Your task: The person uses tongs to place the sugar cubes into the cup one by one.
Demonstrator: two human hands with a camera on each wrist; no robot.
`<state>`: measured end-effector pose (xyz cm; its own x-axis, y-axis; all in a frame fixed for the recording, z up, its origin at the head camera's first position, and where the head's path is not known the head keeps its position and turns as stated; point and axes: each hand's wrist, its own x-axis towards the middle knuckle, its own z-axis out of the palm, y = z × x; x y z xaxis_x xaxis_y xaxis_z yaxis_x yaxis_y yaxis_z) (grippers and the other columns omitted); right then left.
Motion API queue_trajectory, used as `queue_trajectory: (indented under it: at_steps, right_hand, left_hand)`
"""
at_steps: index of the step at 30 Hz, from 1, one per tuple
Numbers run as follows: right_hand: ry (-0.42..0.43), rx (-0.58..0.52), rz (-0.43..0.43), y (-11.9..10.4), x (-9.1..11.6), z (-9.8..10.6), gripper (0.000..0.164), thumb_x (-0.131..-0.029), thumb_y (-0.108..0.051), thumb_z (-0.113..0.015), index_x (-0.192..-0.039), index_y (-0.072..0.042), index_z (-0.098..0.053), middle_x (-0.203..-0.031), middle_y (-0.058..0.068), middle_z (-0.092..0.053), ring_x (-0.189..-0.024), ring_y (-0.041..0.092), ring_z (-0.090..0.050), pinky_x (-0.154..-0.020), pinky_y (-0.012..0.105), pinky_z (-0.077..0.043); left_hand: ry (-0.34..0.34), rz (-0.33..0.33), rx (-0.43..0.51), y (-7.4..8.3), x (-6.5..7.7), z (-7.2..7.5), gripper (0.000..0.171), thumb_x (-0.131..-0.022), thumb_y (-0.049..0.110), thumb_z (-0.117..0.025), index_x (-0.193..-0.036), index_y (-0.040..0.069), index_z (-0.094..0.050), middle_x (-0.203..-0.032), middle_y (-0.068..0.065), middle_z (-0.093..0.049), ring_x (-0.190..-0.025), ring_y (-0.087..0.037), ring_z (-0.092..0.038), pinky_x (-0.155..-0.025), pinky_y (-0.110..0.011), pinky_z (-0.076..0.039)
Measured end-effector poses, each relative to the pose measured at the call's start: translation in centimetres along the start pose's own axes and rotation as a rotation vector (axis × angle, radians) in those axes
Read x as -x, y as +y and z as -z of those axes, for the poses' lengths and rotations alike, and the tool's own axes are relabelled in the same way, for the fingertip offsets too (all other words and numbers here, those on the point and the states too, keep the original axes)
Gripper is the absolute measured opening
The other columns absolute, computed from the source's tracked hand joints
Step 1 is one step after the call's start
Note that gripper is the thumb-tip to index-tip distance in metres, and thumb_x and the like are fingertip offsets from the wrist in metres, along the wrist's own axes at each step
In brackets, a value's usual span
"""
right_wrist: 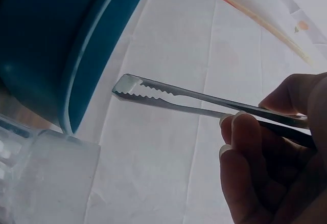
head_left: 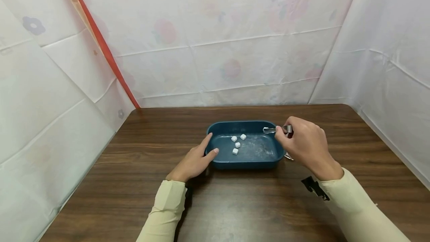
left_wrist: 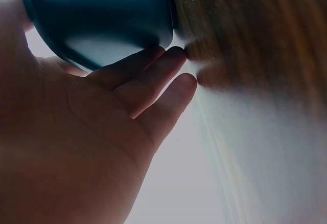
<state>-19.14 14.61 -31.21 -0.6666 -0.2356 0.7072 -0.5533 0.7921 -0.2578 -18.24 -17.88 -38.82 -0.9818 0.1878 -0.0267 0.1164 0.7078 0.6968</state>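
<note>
A dark blue rectangular dish (head_left: 245, 165) sits on the wooden table, with several small white cubes (head_left: 235, 151) and whitish smears on its floor. At its left end, my left hand (head_left: 193, 162) holds the rim, thumb and index tip over the edge; in the left wrist view the other fingers (left_wrist: 153, 75) lie against the outer wall. My right hand (head_left: 307, 143) pinches small metal tongs (right_wrist: 204, 106) above the dish's right end. Their serrated tips are closed around one white cube (right_wrist: 126, 84).
A clear plastic container (right_wrist: 61, 170) with white pieces in it stands beside the dish's right end, mostly hidden behind my right hand in the head view. Floral white sheeting (head_left: 218, 48) hangs behind the table (head_left: 151, 141) and along both sides.
</note>
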Motion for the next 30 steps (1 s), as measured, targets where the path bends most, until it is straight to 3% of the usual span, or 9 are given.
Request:
queue_trajectory:
  at_steps: [19,30]
  right_hand:
    - [0.077,0.059,-0.013,0.9,-0.4,1.6,0.025,-0.083,-0.017,-0.067,-0.062,-0.014,-0.053,-0.054,-0.004,-0.046,-0.046,0.015,-0.042,-0.042,0.034,-0.031]
    - [0.035,0.076,-0.073,1.2,-0.4,2.0,0.025,-0.086,-0.018,-0.067,-0.066,-0.012,-0.054,-0.054,-0.004,-0.043,-0.047,0.015,-0.039,-0.042,0.033,-0.028]
  left_hand:
    - [0.004,-0.001,-0.016,-0.1,-0.1,-0.2,0.073,-0.102,0.054,-0.049,-0.162,0.027,-0.019,-0.161,-0.005,-0.030,-0.144,-0.029,-0.035,-0.112,-0.056,-0.032]
    - [-0.001,-0.006,-0.010,-0.1,0.0,-0.1,0.073,-0.102,0.054,-0.048,-0.162,0.027,-0.018,-0.162,-0.003,-0.029,-0.144,-0.029,-0.034,-0.113,-0.055,-0.032]
